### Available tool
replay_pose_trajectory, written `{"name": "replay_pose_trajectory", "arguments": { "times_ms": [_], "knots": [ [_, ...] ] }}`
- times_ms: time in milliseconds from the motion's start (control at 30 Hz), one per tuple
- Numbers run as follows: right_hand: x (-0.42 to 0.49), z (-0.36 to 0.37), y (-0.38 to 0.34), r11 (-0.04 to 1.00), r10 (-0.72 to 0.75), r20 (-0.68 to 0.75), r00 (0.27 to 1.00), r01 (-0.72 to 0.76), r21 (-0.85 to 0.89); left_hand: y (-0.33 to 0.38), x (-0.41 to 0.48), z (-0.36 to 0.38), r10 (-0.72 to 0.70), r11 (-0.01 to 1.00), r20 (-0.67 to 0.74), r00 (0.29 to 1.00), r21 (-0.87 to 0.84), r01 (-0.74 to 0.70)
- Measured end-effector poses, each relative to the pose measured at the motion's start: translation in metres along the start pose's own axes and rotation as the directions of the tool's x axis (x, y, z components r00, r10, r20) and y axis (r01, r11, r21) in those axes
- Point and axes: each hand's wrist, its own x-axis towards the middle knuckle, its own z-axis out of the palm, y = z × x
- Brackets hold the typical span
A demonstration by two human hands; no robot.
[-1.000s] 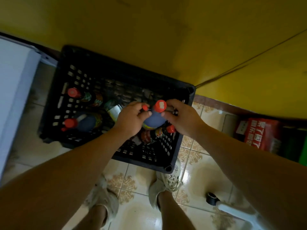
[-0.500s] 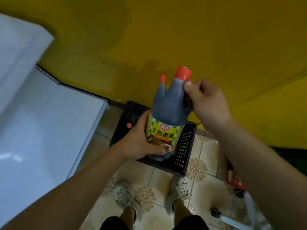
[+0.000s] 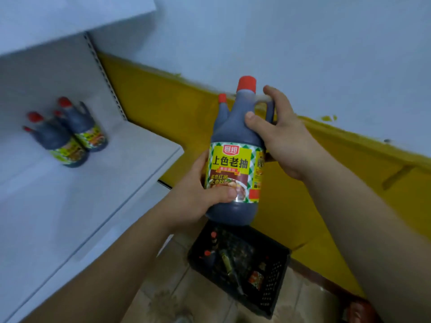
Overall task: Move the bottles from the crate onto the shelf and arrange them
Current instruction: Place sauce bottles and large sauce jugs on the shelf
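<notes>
Holding the big dark soy sauce bottle (image 3: 235, 159) upright in mid-air, well above the crate (image 3: 275, 273) and just off the front corner of the white shelf (image 3: 105, 183): that's the picture right now. The right hand (image 3: 279, 136) has its fingers (image 3: 272, 96) curled through the handle by the neck, thumb pressed on the shoulder. The left hand (image 3: 198, 197) wraps the lower body, thumb lying across the label, the other fingers hidden round the back. Both hands grip firmly, nothing loose.

On the shelf, two matching bottles (image 3: 67, 141) stand close together toward the back, one in front of the other, so that's two placed by my count. Down on the floor the black crate holds more: a few red caps (image 3: 207, 253) show, but the blur rules out a firm count.

So this looks like bottle number three in transit, somewhere in the early-to-middle stretch. Left to do, as I judge it: set this one beside the pair, fetch the rest, and line them all up.
</notes>
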Motion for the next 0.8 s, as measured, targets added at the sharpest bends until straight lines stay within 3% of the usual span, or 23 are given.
{"name": "replay_pose_trajectory", "arguments": {
  "times_ms": [300, 467, 633, 800],
  "knots": [
    [-0.003, 0.045, -0.067, 0.99, -0.144, 0.27, 0.952, 0.138, 0.039, 0.05, -0.061, -0.015, 0.12, 0.993, -0.26, 0.958, 0.049, -0.111],
    [-0.015, 0.106, -0.071, 0.989, -0.142, 0.374, 0.916, 0.145, 0.022, 0.034, -0.092, -0.054, 0.106, 0.991, -0.393, 0.913, 0.112, -0.067],
    [-0.023, 0.186, -0.055, 0.987, -0.013, 0.55, 0.835, 0.098, -0.126, 0.002, -0.124, -0.119, 0.055, 0.984, -0.492, 0.869, 0.176, 0.037],
    [-0.029, 0.261, -0.036, 0.978, -0.054, 0.609, 0.791, 0.165, -0.128, -0.04, -0.143, -0.181, 0.025, 0.979, -0.55, 0.835, 0.181, 0.089]
  ]
}}
